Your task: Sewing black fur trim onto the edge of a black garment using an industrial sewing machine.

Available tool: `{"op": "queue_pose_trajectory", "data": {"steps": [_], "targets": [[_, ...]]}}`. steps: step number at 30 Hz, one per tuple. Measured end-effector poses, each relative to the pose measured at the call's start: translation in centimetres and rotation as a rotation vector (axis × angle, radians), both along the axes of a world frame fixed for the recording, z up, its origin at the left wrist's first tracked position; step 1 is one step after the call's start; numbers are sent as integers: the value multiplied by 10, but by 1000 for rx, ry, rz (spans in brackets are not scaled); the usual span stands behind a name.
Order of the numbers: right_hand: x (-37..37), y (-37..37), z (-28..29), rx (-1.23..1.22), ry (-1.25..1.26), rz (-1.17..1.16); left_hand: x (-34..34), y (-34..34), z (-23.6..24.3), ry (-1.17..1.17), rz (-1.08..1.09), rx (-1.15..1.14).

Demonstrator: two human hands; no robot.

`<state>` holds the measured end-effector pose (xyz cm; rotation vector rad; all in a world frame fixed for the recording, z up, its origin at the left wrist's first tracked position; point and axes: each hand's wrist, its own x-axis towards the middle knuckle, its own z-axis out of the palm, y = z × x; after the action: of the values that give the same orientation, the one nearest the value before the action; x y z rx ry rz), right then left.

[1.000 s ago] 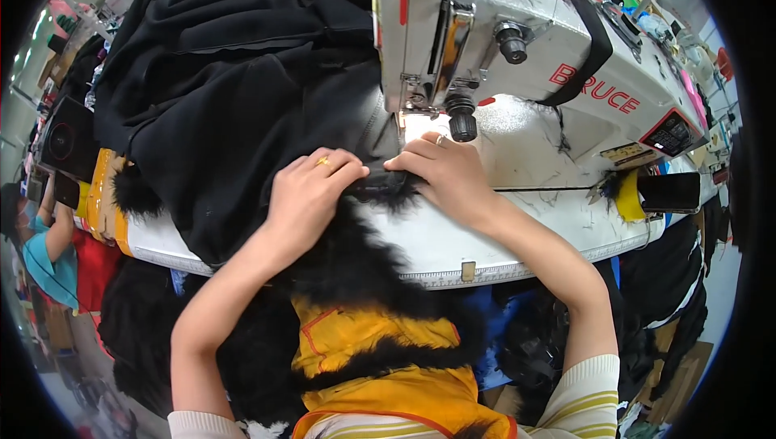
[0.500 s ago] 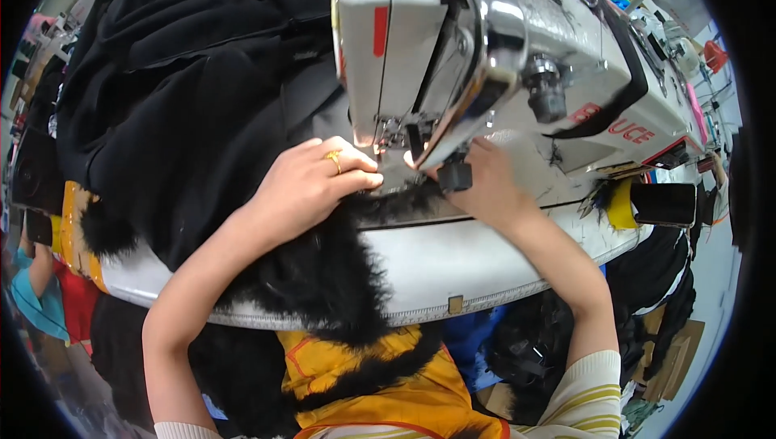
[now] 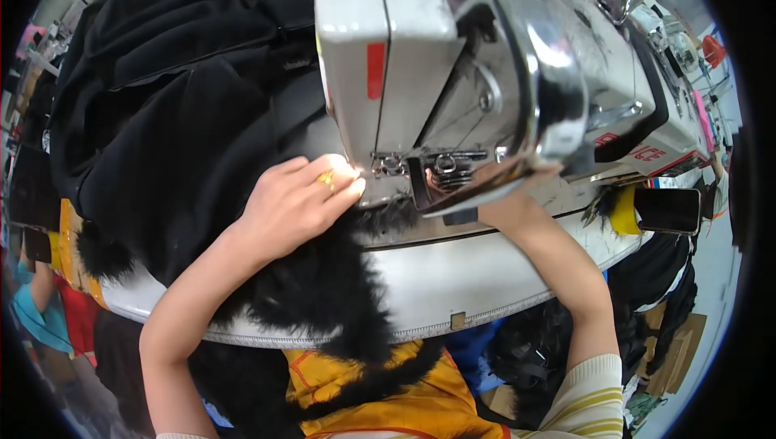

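Observation:
A white sewing machine point(image 3: 347, 43) stands over the table, its chrome cover point(image 3: 558, 59) jutting toward me. My left hand point(image 3: 299, 200), with a gold ring, is closed at the edge of a black garment point(image 3: 178, 107) just left of the lit stitching area. Black fluffy trim point(image 3: 323, 285) runs from under that hand over the table's front edge and down to my lap. My right hand point(image 3: 505, 208) reaches in on the other side of the stitching area. The chrome cover hides most of its fingers, so what they hold does not show.
A measuring tape point(image 3: 420, 331) lines the front rim of the white table point(image 3: 453, 281). At the right lie a phone point(image 3: 667, 211) and a yellow roll point(image 3: 622, 211). The black garment piles up across the left side. Dark cloth and cardboard point(image 3: 677, 350) sit below right.
The view has shifted, so the machine head looks larger and nearer. The chrome cover now blocks most of my right hand. My left hand stays at the fabric's edge.

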<state>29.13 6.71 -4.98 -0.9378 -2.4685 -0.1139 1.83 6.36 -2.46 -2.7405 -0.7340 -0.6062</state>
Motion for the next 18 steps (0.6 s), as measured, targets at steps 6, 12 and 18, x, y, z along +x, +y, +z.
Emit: {"op": "queue_pose_trajectory", "data": {"steps": [6, 12, 18], "targets": [[-1, 12, -8, 48, -17, -112, 1, 15, -11, -49, 5, -49], [0, 4, -5, 85, -82, -141, 0, 6, -21, 12, 72, 28], [-3, 1, 7, 196, -76, -69, 1, 16, -26, -40, -78, 132]]}}
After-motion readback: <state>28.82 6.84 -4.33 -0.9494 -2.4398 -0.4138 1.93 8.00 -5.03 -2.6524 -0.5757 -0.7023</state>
